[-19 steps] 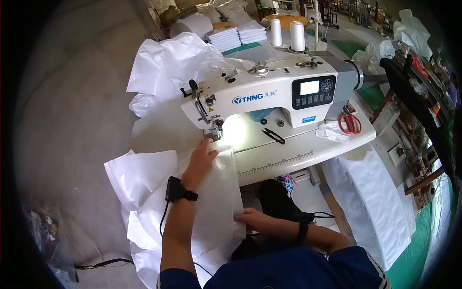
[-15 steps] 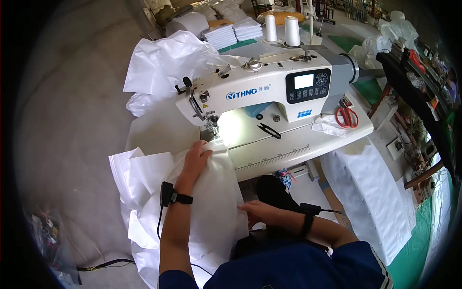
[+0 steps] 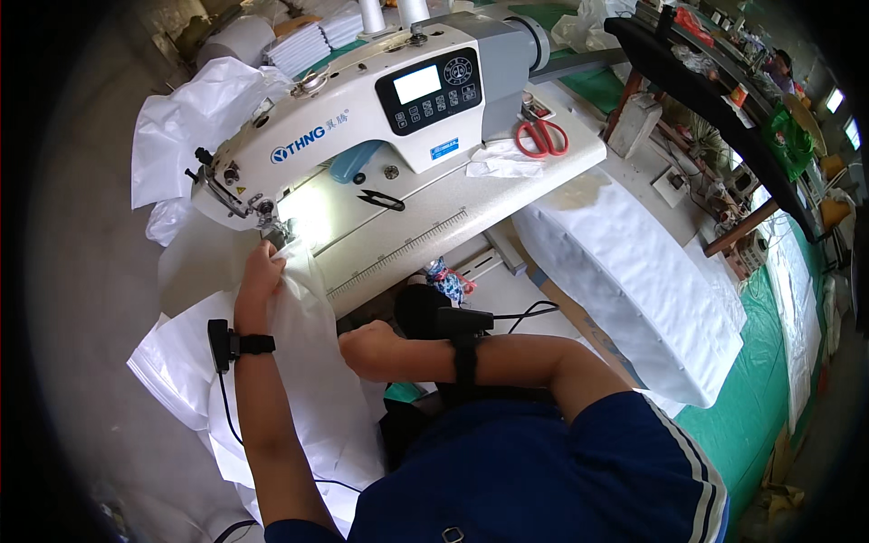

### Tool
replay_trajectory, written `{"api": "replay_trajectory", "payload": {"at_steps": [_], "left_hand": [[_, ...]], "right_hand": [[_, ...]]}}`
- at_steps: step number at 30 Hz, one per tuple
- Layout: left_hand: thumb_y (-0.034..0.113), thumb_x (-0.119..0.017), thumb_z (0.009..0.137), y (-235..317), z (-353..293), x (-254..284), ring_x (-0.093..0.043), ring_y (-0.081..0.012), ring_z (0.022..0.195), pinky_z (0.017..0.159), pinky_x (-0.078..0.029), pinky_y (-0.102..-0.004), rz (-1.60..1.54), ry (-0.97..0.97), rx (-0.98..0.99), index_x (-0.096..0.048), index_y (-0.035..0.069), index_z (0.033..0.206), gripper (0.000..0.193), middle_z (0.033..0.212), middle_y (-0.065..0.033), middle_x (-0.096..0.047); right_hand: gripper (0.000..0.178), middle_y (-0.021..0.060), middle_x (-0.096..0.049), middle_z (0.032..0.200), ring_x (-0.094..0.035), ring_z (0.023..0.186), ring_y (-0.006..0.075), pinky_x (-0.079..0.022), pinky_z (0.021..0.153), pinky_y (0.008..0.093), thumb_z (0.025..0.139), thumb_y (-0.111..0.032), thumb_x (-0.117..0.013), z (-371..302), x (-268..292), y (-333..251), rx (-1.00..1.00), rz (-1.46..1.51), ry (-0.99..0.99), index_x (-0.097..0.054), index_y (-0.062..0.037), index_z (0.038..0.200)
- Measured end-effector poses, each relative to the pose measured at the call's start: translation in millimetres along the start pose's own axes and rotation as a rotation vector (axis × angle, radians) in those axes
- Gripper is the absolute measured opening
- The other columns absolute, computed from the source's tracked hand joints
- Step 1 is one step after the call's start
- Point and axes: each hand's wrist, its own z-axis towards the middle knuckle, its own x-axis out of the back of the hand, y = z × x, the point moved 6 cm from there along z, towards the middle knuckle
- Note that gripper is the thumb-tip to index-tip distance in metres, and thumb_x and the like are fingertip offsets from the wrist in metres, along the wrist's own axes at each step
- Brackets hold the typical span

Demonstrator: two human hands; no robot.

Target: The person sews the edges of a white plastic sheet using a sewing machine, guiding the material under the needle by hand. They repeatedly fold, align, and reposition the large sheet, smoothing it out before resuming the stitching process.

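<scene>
A white sewing machine (image 3: 312, 140) with a lit needle area stands before me. Under its presser foot (image 3: 279, 233) runs the top of a thin white sheet of material (image 3: 312, 398), which hangs down over the table's near edge toward my lap. My left hand (image 3: 260, 274) is closed on the sheet just below the presser foot, fingertips close to the needle. Lower down and to the right, my right hand (image 3: 373, 351) is curled closed at the sheet's right edge; its fingertips are mostly hidden. Each wrist wears a black strap with a small box.
Black thread snips (image 3: 381, 200) and red-handled scissors (image 3: 541, 138) lie on the machine table (image 3: 425, 217). Two white thread cones (image 3: 413, 11) stand behind the machine. More white material (image 3: 195, 127) is heaped at the left; a long white piece (image 3: 634, 281) hangs at the right. Cables trail from both wrists.
The view has swung right, so the machine sits further left. My right hand has risen nearer the table edge and curled tighter. My left hand stays beside the presser foot.
</scene>
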Motion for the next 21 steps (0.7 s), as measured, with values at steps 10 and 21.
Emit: {"api": "replay_trajectory", "payload": {"at_steps": [10, 21], "left_hand": [[0.009, -0.061, 0.081, 5, -9, -5, -0.06, -0.026, 0.071, 0.062, -0.048, -0.037, 0.268, 0.341, -0.498, -0.053, 0.0, 0.087, 0.013, 0.082, -0.0141, -0.058], [0.013, -0.057, 0.087, -16, -26, -12, -0.054, -0.018, 0.066, 0.063, -0.044, -0.032, -0.173, 0.485, -0.311, -0.056, 0.003, 0.097, 0.014, 0.081, -0.0093, -0.059]], "right_hand": [[0.016, 0.0042, -0.049, 0.055, -0.055, 0.048, 0.0183, -0.04, 0.04, 0.0319, 0.065, -0.01, -0.06, -102, 145, -64, 0.552, -0.234, 0.716, -0.053, 0.0013, 0.072], [0.017, 0.0022, -0.049, 0.058, -0.049, 0.049, 0.0136, -0.037, 0.041, 0.0266, 0.074, -0.013, -0.062, -219, 217, -113, 0.971, -0.202, 0.772, -0.056, 0.0016, 0.068]]}}
